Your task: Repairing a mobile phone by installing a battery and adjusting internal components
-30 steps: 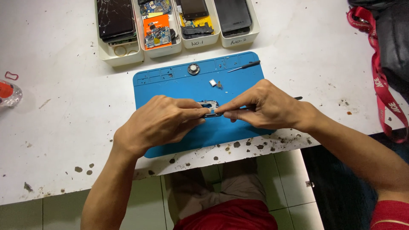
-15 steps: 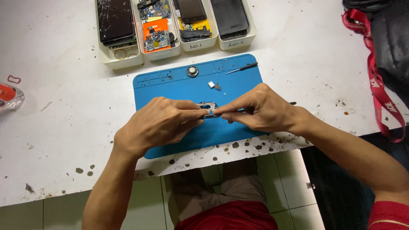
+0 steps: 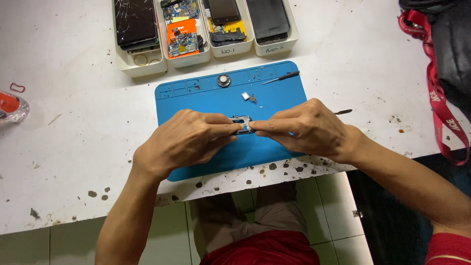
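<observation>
A chipped white table (image 3: 64,147) carries a blue mat (image 3: 206,98) and white trays (image 3: 142,66)

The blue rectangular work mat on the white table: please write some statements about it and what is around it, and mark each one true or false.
1. Both hands pinch one small metal part over the blue rectangular work mat. True: the left hand and the right hand meet on it.
2. A thin black screwdriver lies on the mat's far right corner. True.
3. The four white plastic trays stand on the mat. False: they stand on the white table, beyond the mat's far edge.
4. A round metal disc lies near the mat's far edge. True.
5. The red lanyard lies to the left of the mat. False: it is at the right.
</observation>
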